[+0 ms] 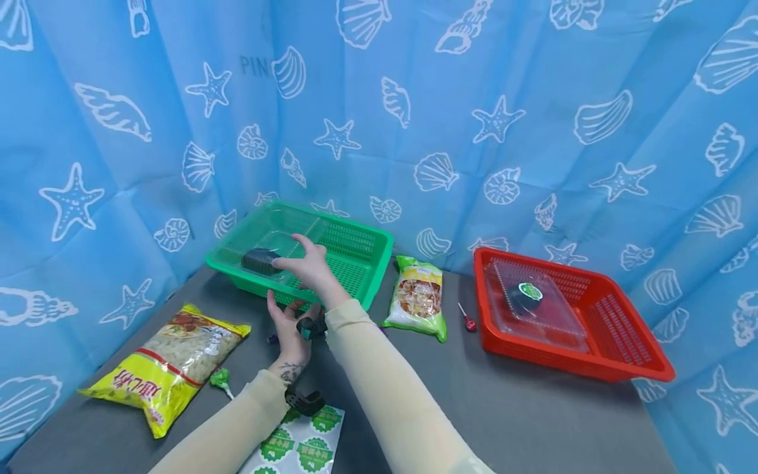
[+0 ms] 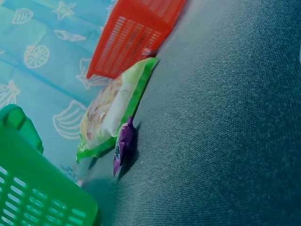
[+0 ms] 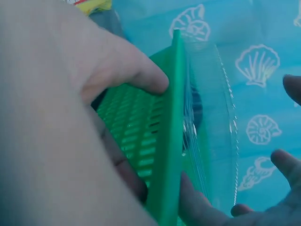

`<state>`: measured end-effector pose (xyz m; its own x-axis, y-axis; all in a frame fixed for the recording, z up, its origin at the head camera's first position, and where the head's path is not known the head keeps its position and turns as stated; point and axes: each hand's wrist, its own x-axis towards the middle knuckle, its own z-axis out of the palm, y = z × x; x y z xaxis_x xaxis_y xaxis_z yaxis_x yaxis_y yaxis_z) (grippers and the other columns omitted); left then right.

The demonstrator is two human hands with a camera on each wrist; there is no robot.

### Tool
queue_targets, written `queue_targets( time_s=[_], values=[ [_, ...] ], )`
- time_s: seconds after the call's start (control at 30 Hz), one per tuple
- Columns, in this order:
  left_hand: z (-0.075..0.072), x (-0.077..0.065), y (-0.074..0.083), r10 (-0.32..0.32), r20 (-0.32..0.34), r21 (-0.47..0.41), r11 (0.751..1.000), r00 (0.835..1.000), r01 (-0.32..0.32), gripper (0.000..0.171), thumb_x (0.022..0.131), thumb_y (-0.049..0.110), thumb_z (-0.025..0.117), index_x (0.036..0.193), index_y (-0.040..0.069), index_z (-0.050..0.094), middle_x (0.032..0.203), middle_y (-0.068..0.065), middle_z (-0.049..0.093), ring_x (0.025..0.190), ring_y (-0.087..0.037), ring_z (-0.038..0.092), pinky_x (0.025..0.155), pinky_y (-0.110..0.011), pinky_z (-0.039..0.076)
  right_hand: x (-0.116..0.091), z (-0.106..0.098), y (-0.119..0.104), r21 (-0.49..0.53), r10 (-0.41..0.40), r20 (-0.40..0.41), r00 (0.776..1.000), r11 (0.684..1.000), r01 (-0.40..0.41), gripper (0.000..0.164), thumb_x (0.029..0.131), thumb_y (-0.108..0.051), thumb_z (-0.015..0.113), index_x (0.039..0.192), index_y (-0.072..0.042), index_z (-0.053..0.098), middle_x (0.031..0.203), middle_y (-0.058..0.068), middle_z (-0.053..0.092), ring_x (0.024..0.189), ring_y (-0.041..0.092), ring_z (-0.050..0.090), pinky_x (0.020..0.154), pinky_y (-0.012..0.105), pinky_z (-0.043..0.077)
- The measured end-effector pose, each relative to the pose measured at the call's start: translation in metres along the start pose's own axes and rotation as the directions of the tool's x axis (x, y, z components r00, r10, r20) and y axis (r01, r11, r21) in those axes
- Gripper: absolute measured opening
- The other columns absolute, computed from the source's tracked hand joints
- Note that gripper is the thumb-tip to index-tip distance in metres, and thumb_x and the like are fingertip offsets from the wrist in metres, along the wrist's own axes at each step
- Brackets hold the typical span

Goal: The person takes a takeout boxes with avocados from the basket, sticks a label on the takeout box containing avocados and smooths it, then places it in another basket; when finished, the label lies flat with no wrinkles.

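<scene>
My right hand (image 1: 310,266) reaches over the near rim of the green basket (image 1: 367,276), fingers spread beside a clear plastic box (image 1: 231,247). Inside that box sits a dark lump (image 1: 260,261), one fingertip overlapping its right edge. In the right wrist view the same spread fingers (image 3: 287,162) show on the inner side of the basket wall. Low at the basket's near outer side is my left hand (image 1: 290,332), thumb and fingers extended against the wall; its thumb (image 3: 153,82) touches just below the rim. The left wrist view shows no hand.
A red basket (image 1: 645,365) holds another clear box (image 1: 568,322) with a green round sticker (image 1: 530,291). Two food bags, one yellow (image 1: 177,355) and one green-edged (image 1: 419,296), flank the green basket. Lollipops and a sticker sheet (image 1: 314,434) lie on the grey table.
</scene>
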<state>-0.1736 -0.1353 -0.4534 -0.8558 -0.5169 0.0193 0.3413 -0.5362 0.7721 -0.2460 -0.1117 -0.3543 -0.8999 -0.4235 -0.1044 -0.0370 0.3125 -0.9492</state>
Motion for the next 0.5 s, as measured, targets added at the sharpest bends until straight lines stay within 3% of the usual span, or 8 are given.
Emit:
queue_targets(
  time_s=[0.13, 0.3, 0.4, 0.5],
  values=[
    [-0.001, -0.002, 0.003, -0.016, 0.008, -0.066, 0.998, 1.000, 0.017, 0.088, 0.081, -0.008, 0.050, 0.136, 0.032, -0.007, 0.092, -0.002, 0.042, 0.069, -0.011, 0.049, 0.053, -0.020, 0.040, 0.005, 0.006, 0.000, -0.044, 0.018, 0.079, 0.997, 0.999, -0.014, 0.060, 0.074, -0.031, 0.068, 0.124, -0.044, 0.038, 0.143, 0.009, 0.005, 0.094, 0.023, 0.051, 0.065, 0.036, 0.049],
    [0.000, -0.003, 0.004, -0.038, 0.027, -0.209, 0.977, 0.999, 0.043, 0.076, 0.089, -0.006, 0.038, 0.136, 0.034, -0.008, 0.091, -0.003, 0.043, 0.073, -0.017, 0.056, 0.057, -0.021, 0.045, 0.009, 0.006, 0.000, -0.057, 0.019, 0.152, 0.988, 0.998, -0.010, 0.056, 0.078, -0.025, 0.065, 0.126, -0.040, 0.039, 0.145, 0.008, 0.002, 0.104, 0.025, 0.050, 0.068, 0.032, 0.050],
    [0.000, -0.003, 0.004, -0.031, 0.027, -0.212, 0.977, 0.999, 0.036, 0.075, 0.089, -0.006, 0.037, 0.136, 0.033, -0.008, 0.090, -0.003, 0.043, 0.075, -0.019, 0.057, 0.059, -0.022, 0.046, 0.011, 0.005, 0.000, -0.055, 0.013, 0.180, 0.984, 0.998, -0.003, 0.056, 0.078, -0.021, 0.065, 0.127, -0.035, 0.041, 0.144, 0.007, 0.009, 0.094, 0.024, 0.055, 0.066, 0.031, 0.050],
    [0.000, -0.002, 0.004, -0.016, 0.019, -0.162, 0.987, 1.000, 0.019, 0.081, 0.086, -0.009, 0.041, 0.137, 0.031, -0.008, 0.091, -0.004, 0.044, 0.073, -0.018, 0.056, 0.060, -0.022, 0.046, 0.011, 0.004, 0.001, -0.054, 0.022, 0.180, 0.984, 0.998, -0.013, 0.058, 0.076, -0.018, 0.067, 0.126, -0.033, 0.043, 0.140, 0.007, 0.024, 0.078, 0.022, 0.059, 0.063, 0.030, 0.049]
  ],
)
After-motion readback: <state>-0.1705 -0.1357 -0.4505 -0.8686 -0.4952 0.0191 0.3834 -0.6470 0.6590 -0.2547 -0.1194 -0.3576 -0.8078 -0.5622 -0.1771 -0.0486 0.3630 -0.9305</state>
